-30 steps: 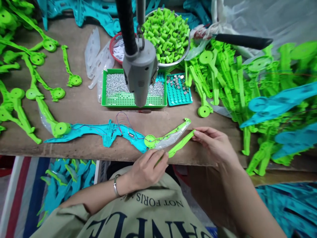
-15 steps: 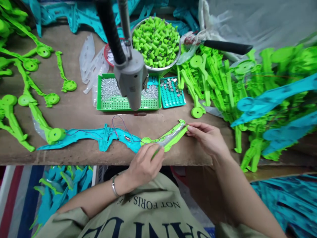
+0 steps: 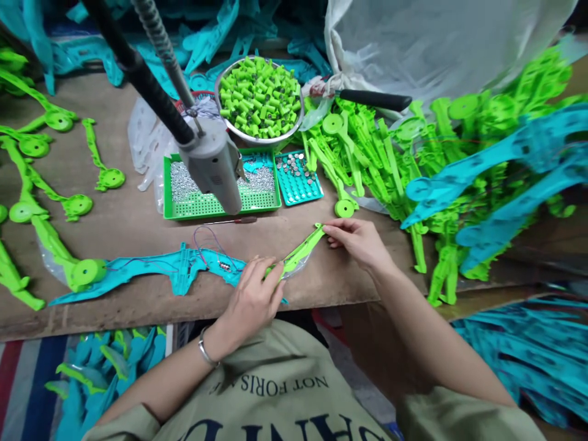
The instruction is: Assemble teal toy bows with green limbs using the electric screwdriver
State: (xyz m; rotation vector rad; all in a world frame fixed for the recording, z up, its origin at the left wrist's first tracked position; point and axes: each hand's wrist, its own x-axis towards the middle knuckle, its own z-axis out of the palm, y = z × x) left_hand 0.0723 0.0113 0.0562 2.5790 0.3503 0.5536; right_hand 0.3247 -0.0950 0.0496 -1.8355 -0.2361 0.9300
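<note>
A long blue bow-shaped plastic part lies along the table's front, with thin wires and a small electronic component on it. A green plastic limb slants up from its right end, a clear plastic sheet showing along its lower edge. My left hand is closed over the lower end of this limb and hides the round joint. My right hand pinches the limb's upper tip between thumb and fingers. Another green limb is joined at the blue part's left end.
A grey electric screwdriver hangs over a green tray of screws. Behind stands a bowl of green pieces. A blue tray holds small metal discs. Green parts heap at right; a hand screwdriver lies near the tray.
The lower green limb half, held apart beside the other half before, now lies over it, covering most of the clear sheet. My left hand has moved onto the joint. The view has shifted.
</note>
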